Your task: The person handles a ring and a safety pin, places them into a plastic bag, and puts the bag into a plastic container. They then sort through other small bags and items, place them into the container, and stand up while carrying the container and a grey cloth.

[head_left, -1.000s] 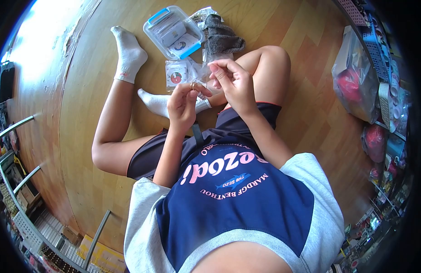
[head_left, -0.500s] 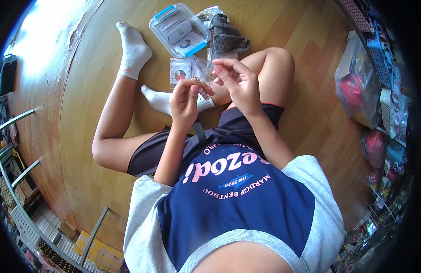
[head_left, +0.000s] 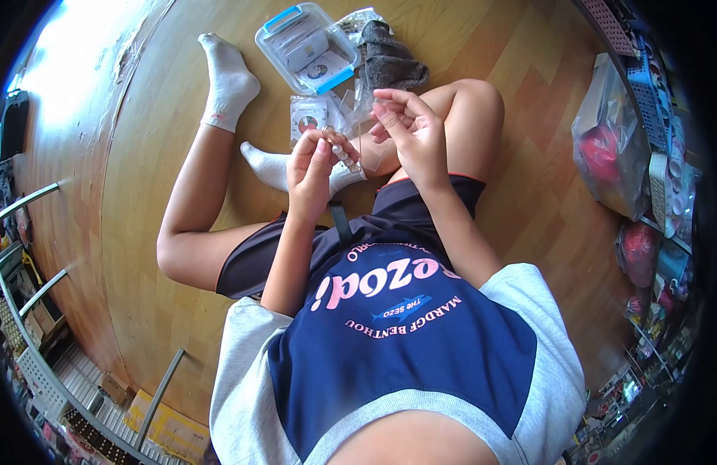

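Above my lap, my left hand [head_left: 310, 169] pinches a beaded bracelet [head_left: 345, 158] with clear, shiny beads that dangle toward the right. Close by on the right, my right hand [head_left: 414, 139] has its thumb and fingertips closed on a small clear plastic bag [head_left: 365, 144], which hangs between the two hands. Its outline is hard to follow because it is see-through. Just beyond my left hand, a packet with a printed card [head_left: 306, 116] lies on the floor.
A clear plastic box with blue clips [head_left: 340, 78] holds several card packets. Beside it lies a dark grey cloth [head_left: 391, 62] over some clear wrapping. Bagged goods [head_left: 606, 139] and baskets line the right side; a metal rack [head_left: 161, 399] curves along the left.
Both hands have shifted slightly; my right hand has lifted a little up and right, and the clear bag now hangs lower between the hands. The bracelet stays in my left hand.
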{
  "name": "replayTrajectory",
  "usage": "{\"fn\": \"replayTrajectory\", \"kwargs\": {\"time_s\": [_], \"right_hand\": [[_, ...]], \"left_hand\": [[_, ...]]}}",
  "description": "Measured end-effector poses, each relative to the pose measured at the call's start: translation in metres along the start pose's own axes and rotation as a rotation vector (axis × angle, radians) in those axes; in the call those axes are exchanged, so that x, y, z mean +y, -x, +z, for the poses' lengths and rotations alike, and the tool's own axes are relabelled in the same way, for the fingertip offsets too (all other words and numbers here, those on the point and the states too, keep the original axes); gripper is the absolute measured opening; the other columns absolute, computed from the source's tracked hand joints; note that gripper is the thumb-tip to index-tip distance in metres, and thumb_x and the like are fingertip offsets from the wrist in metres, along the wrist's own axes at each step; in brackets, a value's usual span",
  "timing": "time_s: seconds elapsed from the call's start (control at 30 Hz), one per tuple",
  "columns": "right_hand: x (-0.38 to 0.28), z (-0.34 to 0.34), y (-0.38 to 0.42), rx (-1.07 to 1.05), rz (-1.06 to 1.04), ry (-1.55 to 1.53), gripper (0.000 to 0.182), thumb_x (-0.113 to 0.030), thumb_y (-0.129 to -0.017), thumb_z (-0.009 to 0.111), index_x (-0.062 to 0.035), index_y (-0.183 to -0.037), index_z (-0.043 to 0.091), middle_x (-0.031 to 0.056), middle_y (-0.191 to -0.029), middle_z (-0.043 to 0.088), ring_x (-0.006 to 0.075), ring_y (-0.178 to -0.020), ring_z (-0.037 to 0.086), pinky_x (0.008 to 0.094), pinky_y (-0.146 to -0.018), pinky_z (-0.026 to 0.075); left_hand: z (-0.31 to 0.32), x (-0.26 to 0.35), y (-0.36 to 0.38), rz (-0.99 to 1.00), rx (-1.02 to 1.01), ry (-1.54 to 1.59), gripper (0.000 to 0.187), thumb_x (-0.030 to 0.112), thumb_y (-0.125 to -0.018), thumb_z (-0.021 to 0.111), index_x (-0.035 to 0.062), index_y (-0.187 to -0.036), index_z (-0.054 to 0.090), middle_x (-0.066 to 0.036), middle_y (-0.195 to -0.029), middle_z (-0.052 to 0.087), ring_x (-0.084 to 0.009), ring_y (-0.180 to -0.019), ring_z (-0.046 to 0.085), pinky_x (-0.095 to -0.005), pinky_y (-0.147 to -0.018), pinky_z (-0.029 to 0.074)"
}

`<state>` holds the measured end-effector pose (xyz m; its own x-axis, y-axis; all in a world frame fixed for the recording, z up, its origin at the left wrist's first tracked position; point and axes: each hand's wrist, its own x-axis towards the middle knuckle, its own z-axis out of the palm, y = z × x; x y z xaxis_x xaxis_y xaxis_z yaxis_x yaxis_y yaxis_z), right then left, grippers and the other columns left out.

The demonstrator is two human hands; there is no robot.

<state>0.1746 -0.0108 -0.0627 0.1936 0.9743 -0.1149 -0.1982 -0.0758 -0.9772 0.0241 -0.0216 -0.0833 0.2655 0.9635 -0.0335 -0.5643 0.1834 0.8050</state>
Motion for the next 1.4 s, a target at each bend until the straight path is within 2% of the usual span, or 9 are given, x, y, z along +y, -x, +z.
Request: {"fn": "replayTrajectory", "kwargs": {"time_s": [0.07,0.13,0.23,0.53,0.67,0.73,1.07,1.13,1.4], "right_hand": [[0.0001,-0.0007,-0.0005,0.002,0.017,-0.027,0.021,-0.009,-0.083,0.059,0.0015,-0.101,0.056,0.0070,-0.082,0.060,0.0085,-0.063,0.058,0.0202,-0.055,0.049],[-0.0003,-0.0017,-0.0007,0.004,0.033,-0.052,0.021,-0.008,-0.083,0.058,0.0016,-0.102,0.056,0.0073,-0.083,0.060,0.0089,-0.063,0.058,0.0205,-0.055,0.050],[-0.0004,-0.0030,-0.0010,0.011,0.054,-0.061,0.021,-0.008,-0.083,0.058,0.0015,-0.102,0.055,0.0068,-0.082,0.060,0.0090,-0.063,0.059,0.0207,-0.055,0.050],[0.0003,-0.0055,-0.0015,-0.019,0.043,-0.005,0.020,-0.009,-0.083,0.059,-0.0010,-0.102,0.057,0.0043,-0.079,0.061,0.0080,-0.065,0.059,0.0202,-0.057,0.049],[0.0066,-0.0053,-0.0007,-0.093,0.026,0.065,0.018,-0.007,-0.083,0.058,-0.0025,-0.100,0.060,0.0032,-0.078,0.061,0.0070,-0.064,0.058,0.0197,-0.057,0.049],[0.0066,-0.0045,-0.0008,-0.106,0.008,0.087,0.017,-0.007,-0.083,0.057,-0.0027,-0.099,0.060,0.0030,-0.077,0.061,0.0068,-0.064,0.058,0.0197,-0.057,0.049],[0.0062,-0.0070,-0.0037,-0.045,0.053,0.073,0.017,-0.005,-0.083,0.057,-0.0010,-0.099,0.061,0.0026,-0.073,0.062,0.0047,-0.059,0.055,0.0185,-0.054,0.048],[0.0053,-0.0061,-0.0036,-0.047,0.053,0.074,0.017,-0.005,-0.083,0.057,-0.0010,-0.099,0.061,0.0027,-0.072,0.062,0.0045,-0.059,0.055,0.0185,-0.054,0.048],[0.0031,-0.0048,-0.0023,-0.052,0.032,0.086,0.017,-0.005,-0.082,0.057,-0.0009,-0.099,0.062,0.0029,-0.070,0.061,0.0046,-0.057,0.054,0.0186,-0.053,0.047]], "left_hand": [[-0.0004,-0.0008,0.0002,-0.009,0.014,0.050,0.011,0.010,-0.091,0.042,0.0002,-0.090,0.048,-0.009,-0.083,0.057,-0.0167,-0.076,0.057,-0.0285,-0.073,0.045],[-0.0023,-0.0031,-0.0003,0.000,0.019,-0.100,0.008,0.006,-0.089,0.047,-0.0009,-0.092,0.050,-0.008,-0.085,0.057,-0.0158,-0.078,0.057,-0.0282,-0.074,0.045],[-0.0015,-0.0038,-0.0008,-0.015,0.022,-0.168,0.008,0.005,-0.087,0.048,-0.0004,-0.094,0.050,-0.010,-0.086,0.057,-0.0173,-0.080,0.057,-0.0293,-0.072,0.046],[0.0023,-0.0019,-0.0018,0.095,0.005,-0.391,0.010,0.002,-0.088,0.047,-0.0036,-0.095,0.052,-0.010,-0.085,0.060,-0.0172,-0.082,0.058,-0.0289,-0.076,0.045],[0.0027,-0.0052,-0.0016,0.096,0.006,-0.343,0.011,0.002,-0.087,0.049,-0.0050,-0.094,0.054,-0.009,-0.088,0.061,-0.0156,-0.086,0.058,-0.0266,-0.078,0.044],[0.0010,-0.0058,-0.0019,0.129,0.017,-0.553,0.009,0.000,-0.085,0.051,-0.0032,-0.091,0.057,-0.009,-0.086,0.063,-0.0147,-0.084,0.059,-0.0265,-0.076,0.045],[0.0005,-0.0050,-0.0010,0.143,0.003,-0.592,0.010,-0.003,-0.081,0.053,-0.0013,-0.089,0.059,-0.009,-0.084,0.064,-0.0159,-0.081,0.060,-0.0269,-0.075,0.045],[0.0004,-0.0034,-0.0020,0.140,-0.034,-0.680,0.011,-0.003,-0.081,0.053,-0.0014,-0.089,0.059,-0.009,-0.084,0.064,-0.0164,-0.081,0.060,-0.0271,-0.075,0.045],[-0.0003,-0.0056,-0.0003,0.148,-0.015,-0.638,0.011,-0.004,-0.080,0.052,-0.0017,-0.089,0.059,-0.009,-0.084,0.064,-0.0166,-0.081,0.060,-0.0269,-0.074,0.045]]}}
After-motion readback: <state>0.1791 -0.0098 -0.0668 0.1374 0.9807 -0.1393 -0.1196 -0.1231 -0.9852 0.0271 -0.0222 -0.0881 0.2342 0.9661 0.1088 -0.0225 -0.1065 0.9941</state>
